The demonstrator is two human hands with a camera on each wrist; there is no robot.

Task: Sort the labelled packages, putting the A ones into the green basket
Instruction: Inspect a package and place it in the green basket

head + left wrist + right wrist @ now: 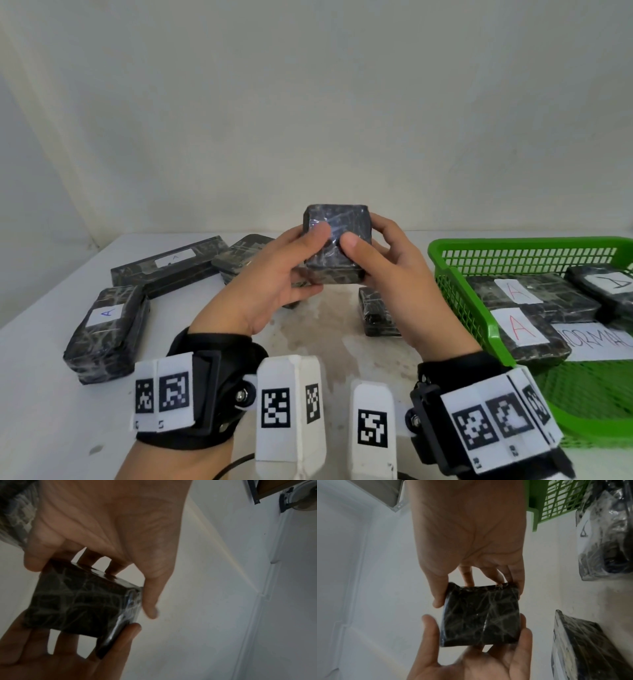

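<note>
Gripping a small black wrapped package (335,245) between them, the left hand (274,284) and the right hand (394,274) hold it lifted above the white table (41,394), at about the middle of the head view. Both thumbs press on the face turned toward the camera, and the fingers of each hand curl round the far side; the wrist views show the same package (82,601) (481,616) pinched from two opposite edges, with no label on any face that shows. At 6 o'clock from the hands lie the black wrist straps with their white marker blocks (291,407). At 5 o'clock, on the table just beyond the right wrist, lies a short dark package (376,311). At 9 o'clock sits a package with a blue A label (106,329), and at 10 o'clock a long flat package with an A label (171,267), with another dark package (239,253) just beside its right end. At 3 o'clock stands the green basket (455,291), and inside it rest packages with red A labels (520,329), one with a black A (613,284), and a paper slip with handwriting (596,341).
</note>
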